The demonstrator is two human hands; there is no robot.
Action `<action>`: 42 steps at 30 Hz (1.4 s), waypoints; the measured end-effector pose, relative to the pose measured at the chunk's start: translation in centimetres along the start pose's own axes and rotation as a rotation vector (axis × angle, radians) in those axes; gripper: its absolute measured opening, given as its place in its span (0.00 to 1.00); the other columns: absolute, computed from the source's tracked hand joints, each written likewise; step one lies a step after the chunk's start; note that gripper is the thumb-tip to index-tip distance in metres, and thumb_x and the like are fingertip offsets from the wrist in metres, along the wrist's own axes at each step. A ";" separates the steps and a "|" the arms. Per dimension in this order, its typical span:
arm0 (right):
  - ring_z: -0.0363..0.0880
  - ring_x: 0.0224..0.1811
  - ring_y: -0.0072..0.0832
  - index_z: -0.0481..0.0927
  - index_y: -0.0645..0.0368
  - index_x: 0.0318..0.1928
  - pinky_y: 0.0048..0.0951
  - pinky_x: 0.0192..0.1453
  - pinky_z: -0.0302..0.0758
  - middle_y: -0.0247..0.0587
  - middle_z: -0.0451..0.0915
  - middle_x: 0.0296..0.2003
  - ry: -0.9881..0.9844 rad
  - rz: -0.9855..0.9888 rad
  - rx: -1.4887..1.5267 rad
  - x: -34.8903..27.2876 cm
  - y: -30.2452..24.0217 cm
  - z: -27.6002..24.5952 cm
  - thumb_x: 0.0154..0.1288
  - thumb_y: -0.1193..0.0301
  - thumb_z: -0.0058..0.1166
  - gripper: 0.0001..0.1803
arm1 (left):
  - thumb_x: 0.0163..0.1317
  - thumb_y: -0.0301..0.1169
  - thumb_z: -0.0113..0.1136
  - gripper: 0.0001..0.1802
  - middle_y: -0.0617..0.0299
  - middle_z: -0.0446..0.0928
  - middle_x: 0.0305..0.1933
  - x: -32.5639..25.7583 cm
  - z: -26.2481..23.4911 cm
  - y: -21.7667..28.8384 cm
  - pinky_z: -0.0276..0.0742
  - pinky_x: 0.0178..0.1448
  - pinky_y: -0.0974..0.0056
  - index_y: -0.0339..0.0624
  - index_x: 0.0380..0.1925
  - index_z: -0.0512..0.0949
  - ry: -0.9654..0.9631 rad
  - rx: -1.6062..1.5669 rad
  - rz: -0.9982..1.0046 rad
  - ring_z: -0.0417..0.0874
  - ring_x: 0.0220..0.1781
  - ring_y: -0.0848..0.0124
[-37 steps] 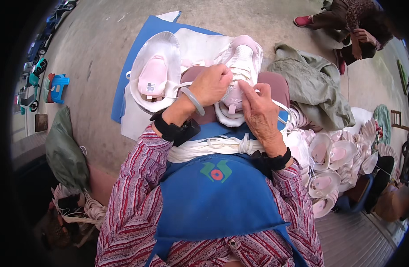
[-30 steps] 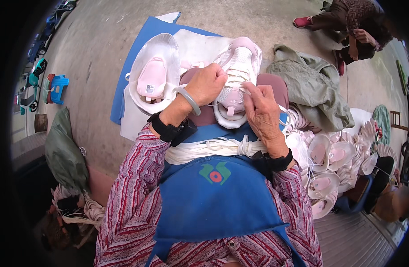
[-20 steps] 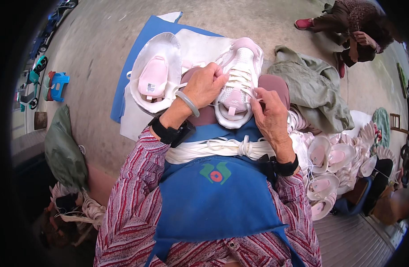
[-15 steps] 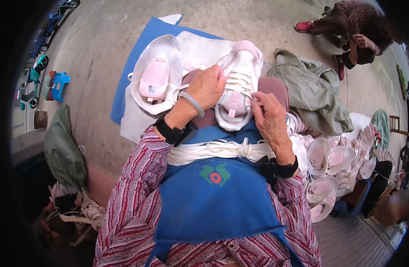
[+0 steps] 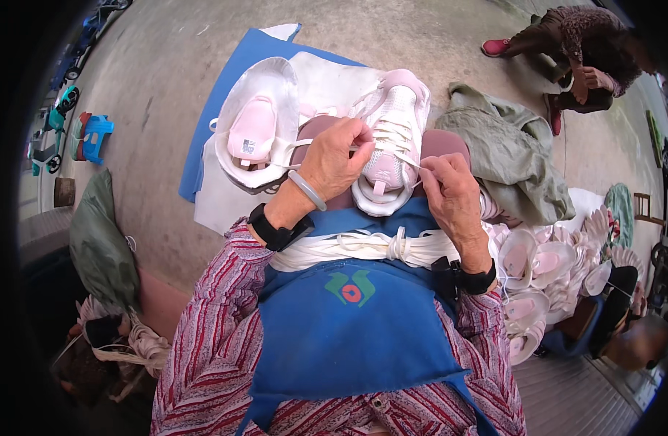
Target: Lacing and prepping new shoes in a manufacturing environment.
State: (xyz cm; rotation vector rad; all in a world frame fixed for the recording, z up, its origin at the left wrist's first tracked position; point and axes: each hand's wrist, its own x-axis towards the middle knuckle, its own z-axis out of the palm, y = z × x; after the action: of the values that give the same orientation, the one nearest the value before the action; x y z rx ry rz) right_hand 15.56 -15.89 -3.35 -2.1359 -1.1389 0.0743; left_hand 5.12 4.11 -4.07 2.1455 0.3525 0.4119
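A pink and white shoe upper (image 5: pixel 399 102) lies across my lap, its tongue end toward me and white laces (image 5: pixel 393 134) crossing its front. My left hand (image 5: pixel 335 161) is closed at its left side, fingertips pinching a lace end. On the other side, my right hand (image 5: pixel 454 192) pinches another stretch of lace, drawn out from the eyelets. A second upper (image 5: pixel 255 131) rests left of my left hand, opened out with its pale lining and pink tongue showing. A bundle of white laces (image 5: pixel 363 245) is tied across my blue apron (image 5: pixel 348 320).
Under the uppers lie a white sheet and a blue sheet (image 5: pixel 221 102). Green-grey cloth (image 5: pixel 505 145) is heaped at the right, above a pile of similar uppers (image 5: pixel 552 265). A green sack (image 5: pixel 105 243) stands at left; another person (image 5: pixel 596 58) crouches at the far right.
Both hands have shifted slightly toward me and apart, the right one farther right and lower. A lace now stretches from the upper to my right fingers. The other person's hands have come together.
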 end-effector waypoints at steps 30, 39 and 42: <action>0.79 0.28 0.45 0.75 0.59 0.33 0.44 0.29 0.76 0.46 0.73 0.34 -0.089 0.023 -0.304 3.8 -3.5 3.3 0.56 0.72 0.55 0.05 | 0.50 0.24 0.58 0.06 0.50 0.77 0.28 1.0 -3.8 -1.2 0.76 0.38 0.56 0.36 0.29 0.74 -0.102 0.163 0.060 0.80 0.32 0.52; 0.79 0.31 0.45 0.79 0.60 0.32 0.41 0.35 0.76 0.49 0.76 0.34 -0.072 0.056 -0.047 3.1 -0.1 3.2 0.54 0.71 0.53 0.07 | 0.57 0.29 0.60 0.08 0.49 0.77 0.34 0.3 -1.7 0.4 0.79 0.40 0.58 0.37 0.32 0.75 0.006 0.022 0.088 0.83 0.35 0.57; 0.77 0.28 0.35 0.79 0.63 0.29 0.31 0.34 0.74 0.45 0.77 0.29 -0.148 0.055 0.259 3.8 1.4 2.7 0.52 0.74 0.52 0.06 | 0.57 0.30 0.60 0.08 0.49 0.77 0.35 0.3 -0.9 0.3 0.78 0.42 0.58 0.37 0.33 0.75 -0.078 -0.001 0.107 0.82 0.37 0.55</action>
State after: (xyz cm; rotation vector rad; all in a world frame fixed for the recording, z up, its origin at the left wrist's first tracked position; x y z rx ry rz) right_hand 17.88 -12.03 -5.25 -1.9548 -1.0895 0.3900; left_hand 5.08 4.72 -3.33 2.1792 0.1935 0.3878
